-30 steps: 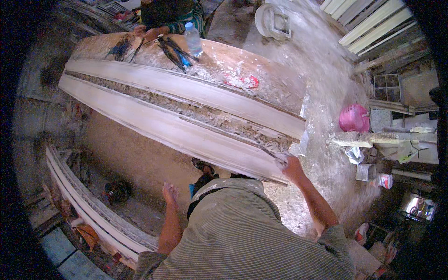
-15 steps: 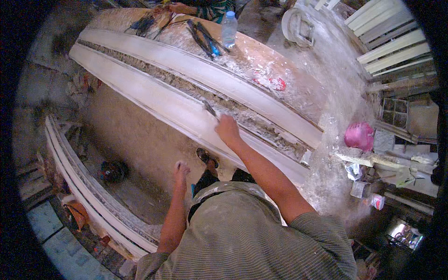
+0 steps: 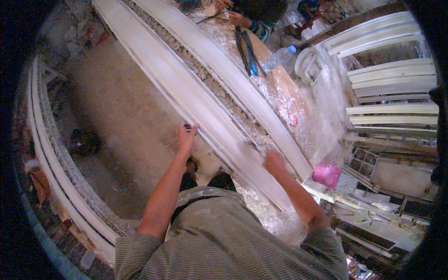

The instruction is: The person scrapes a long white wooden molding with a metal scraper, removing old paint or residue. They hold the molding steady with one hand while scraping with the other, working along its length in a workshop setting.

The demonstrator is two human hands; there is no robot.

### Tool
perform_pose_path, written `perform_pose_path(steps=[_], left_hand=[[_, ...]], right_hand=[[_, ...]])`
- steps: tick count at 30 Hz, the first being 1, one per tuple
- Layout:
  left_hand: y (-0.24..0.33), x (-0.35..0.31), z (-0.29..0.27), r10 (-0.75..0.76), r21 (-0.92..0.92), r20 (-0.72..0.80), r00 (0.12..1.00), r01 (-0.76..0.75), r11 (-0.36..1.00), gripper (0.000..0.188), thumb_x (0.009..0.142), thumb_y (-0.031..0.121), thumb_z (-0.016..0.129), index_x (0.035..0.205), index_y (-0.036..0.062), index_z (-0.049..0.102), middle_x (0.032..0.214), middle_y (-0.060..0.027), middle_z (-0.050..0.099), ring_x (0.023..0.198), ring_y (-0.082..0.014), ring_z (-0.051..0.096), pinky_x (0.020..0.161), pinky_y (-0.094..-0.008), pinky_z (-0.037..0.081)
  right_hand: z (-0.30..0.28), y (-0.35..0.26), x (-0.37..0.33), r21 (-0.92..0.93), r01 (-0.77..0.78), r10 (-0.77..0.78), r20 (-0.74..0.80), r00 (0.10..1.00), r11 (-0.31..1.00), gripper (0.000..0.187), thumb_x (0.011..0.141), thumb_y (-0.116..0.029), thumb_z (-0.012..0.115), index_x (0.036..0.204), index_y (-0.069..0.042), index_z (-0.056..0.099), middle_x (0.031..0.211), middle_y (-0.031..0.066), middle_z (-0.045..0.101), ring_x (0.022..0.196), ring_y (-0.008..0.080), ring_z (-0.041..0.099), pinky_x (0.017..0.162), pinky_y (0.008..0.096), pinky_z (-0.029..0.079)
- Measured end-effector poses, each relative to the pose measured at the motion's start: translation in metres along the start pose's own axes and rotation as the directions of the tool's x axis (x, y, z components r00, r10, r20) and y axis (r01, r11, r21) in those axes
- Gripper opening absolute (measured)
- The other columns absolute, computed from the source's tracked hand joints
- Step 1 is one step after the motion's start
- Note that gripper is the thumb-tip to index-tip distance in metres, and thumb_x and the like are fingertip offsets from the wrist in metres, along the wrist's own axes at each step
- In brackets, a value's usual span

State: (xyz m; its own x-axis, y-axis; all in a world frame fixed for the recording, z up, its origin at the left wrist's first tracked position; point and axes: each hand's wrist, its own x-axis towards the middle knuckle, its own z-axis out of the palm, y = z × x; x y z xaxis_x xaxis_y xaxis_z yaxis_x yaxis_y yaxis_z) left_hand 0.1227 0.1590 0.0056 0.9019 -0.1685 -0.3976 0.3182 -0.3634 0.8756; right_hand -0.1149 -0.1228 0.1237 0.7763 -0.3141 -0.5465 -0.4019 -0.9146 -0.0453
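Note:
A long white moulding strip (image 3: 205,109) runs diagonally in front of me, beside a second white strip (image 3: 224,60). Between them lies a rough, crumbly grey gap (image 3: 210,84). My right hand (image 3: 275,162) is closed round a short, slim dark tool (image 3: 252,146), its end blurred over the near strip by the gap; its exact kind cannot be told. At the near strip's outer edge, my left hand (image 3: 186,135) has its fingers curled and its thumb by the edge. A dark spot shows between those fingers, too small to name.
Beyond the strips, a clear bottle (image 3: 279,58) and dark strands (image 3: 247,51) lie on a dusty board, near another person's hand (image 3: 239,19). A pink bag (image 3: 326,175) sits right. White slats (image 3: 392,114) lean far right; a curved white moulding (image 3: 53,172) stands left.
My view has swung, so the strips run more steeply. My left hand has risen from hanging free to the near strip's edge. My right hand with the tool has shifted toward the strip's near right end.

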Motion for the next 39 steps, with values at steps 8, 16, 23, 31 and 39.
perform_pose_path(steps=[8, 16, 23, 31, 39], left_hand=[[-0.002, 0.008, -0.005, -0.041, -0.053, 0.117, 0.992, 0.048, 0.997, 0.048, 0.085, 0.026, 0.079, 0.113, -0.0005, 0.052, 0.091, -0.0119, 0.065, 0.082, -0.0209, 0.063, 0.073, -0.0373, 0.053], [-0.021, 0.030, -0.007, 0.062, -0.162, 0.230, 0.971, -0.025, 0.986, 0.051, 0.084, 0.026, 0.079, 0.120, -0.0006, 0.053, 0.103, -0.0135, 0.068, 0.092, -0.0243, 0.064, 0.087, -0.0378, 0.051], [-0.091, 0.076, -0.075, -0.274, -0.167, 0.411, 0.869, 0.368, 0.915, 0.043, 0.089, 0.038, 0.072, 0.116, 0.0054, 0.063, 0.111, -0.0099, 0.065, 0.096, -0.0180, 0.062, 0.083, -0.0348, 0.051], [-0.206, 0.157, -0.304, -0.425, -0.766, 0.195, 0.884, 0.408, 0.497, 0.031, 0.095, 0.043, 0.059, 0.108, 0.0148, 0.063, 0.090, -0.0046, 0.062, 0.082, -0.0226, 0.060, 0.079, -0.0430, 0.053], [-0.132, 0.241, -0.353, -0.595, -0.526, -0.242, 0.767, -0.619, -0.583, 0.041, 0.094, 0.053, 0.052, 0.094, 0.0121, 0.054, 0.084, -0.0114, 0.061, 0.081, -0.0318, 0.060, 0.075, -0.0553, 0.048]], right_hand=[[-0.128, -0.194, 0.217, -0.040, 0.257, -0.260, -0.222, 0.940, 0.965, 0.013, 0.079, -0.008, 0.061, 0.087, 0.001, 0.066, 0.096, 0.0233, 0.066, 0.087, 0.0405, 0.070, 0.076, 0.0505, 0.057], [-0.070, -0.164, 0.201, 0.125, 0.270, -0.227, -0.278, 0.933, 0.955, 0.021, 0.076, -0.008, 0.064, 0.094, 0.003, 0.065, 0.093, 0.0250, 0.067, 0.089, 0.0408, 0.068, 0.079, 0.0503, 0.056], [0.038, -0.023, 0.036, 0.947, -0.321, 0.443, 0.275, 0.853, 0.030, 0.055, 0.075, -0.002, 0.060, 0.130, -0.004, 0.058, 0.120, 0.0264, 0.062, 0.111, 0.0435, 0.057, 0.098, 0.0505, 0.044], [-0.019, -0.198, 0.215, 0.700, -0.056, 0.166, -0.090, 0.982, 0.712, 0.048, 0.078, -0.017, 0.065, 0.118, 0.008, 0.059, 0.118, 0.0322, 0.059, 0.109, 0.0469, 0.056, 0.101, 0.0514, 0.043], [-0.155, -0.333, 0.381, 0.572, 0.175, 0.100, -0.416, 0.904, 0.801, 0.020, 0.076, -0.017, 0.062, 0.084, 0.000, 0.067, 0.084, 0.0241, 0.068, 0.076, 0.0423, 0.068, 0.068, 0.0526, 0.055]])
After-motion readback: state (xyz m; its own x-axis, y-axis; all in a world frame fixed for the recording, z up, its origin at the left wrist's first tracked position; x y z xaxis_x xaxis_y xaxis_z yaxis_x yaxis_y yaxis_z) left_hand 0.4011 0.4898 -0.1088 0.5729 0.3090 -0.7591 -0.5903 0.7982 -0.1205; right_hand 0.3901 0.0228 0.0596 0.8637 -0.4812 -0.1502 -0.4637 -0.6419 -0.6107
